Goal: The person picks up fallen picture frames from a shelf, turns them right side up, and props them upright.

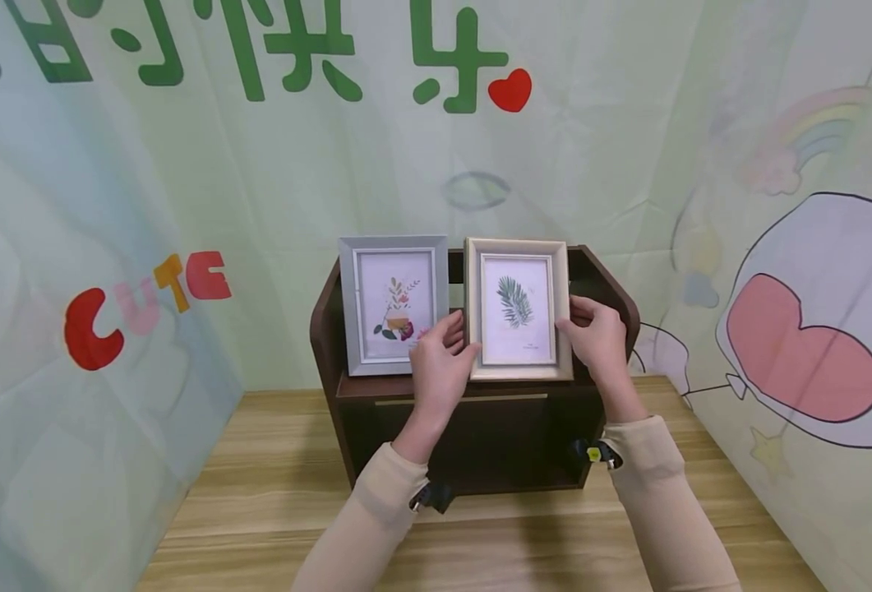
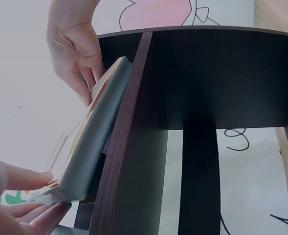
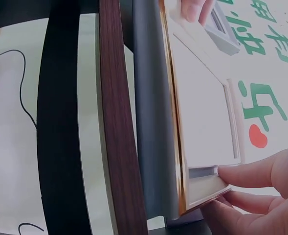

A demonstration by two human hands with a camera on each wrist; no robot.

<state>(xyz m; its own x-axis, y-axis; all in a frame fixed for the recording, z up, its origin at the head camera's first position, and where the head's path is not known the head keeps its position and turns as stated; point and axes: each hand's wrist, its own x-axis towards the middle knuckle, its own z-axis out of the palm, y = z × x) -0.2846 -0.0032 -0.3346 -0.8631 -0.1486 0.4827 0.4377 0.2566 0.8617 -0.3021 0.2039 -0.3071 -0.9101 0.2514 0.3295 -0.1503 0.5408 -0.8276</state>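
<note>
A cream-gold picture frame (image 1: 515,370) with a green leaf print stands on the upper board of a dark brown shelf (image 1: 362,387). My left hand (image 1: 439,366) pinches its left side, low down. The right hand (image 1: 598,333) pinches the opposite side, around mid-height. In the left wrist view, thumb and fingers of the left hand (image 2: 21,198) grip the frame's edge (image 2: 92,139), seen close by the shelf's front rail. From the right wrist, the right hand (image 3: 256,191) shows its thumb on the frame's front. A silver-grey picture frame (image 1: 394,368) with a flower print stands left of it.
The shelf's raised side panels (image 1: 326,329) flank both frames, and a lower compartment (image 1: 480,448) lies below them. The shelf stands on a wood-grain table (image 1: 273,485). A printed cloth backdrop (image 1: 591,148) surrounds the back and sides.
</note>
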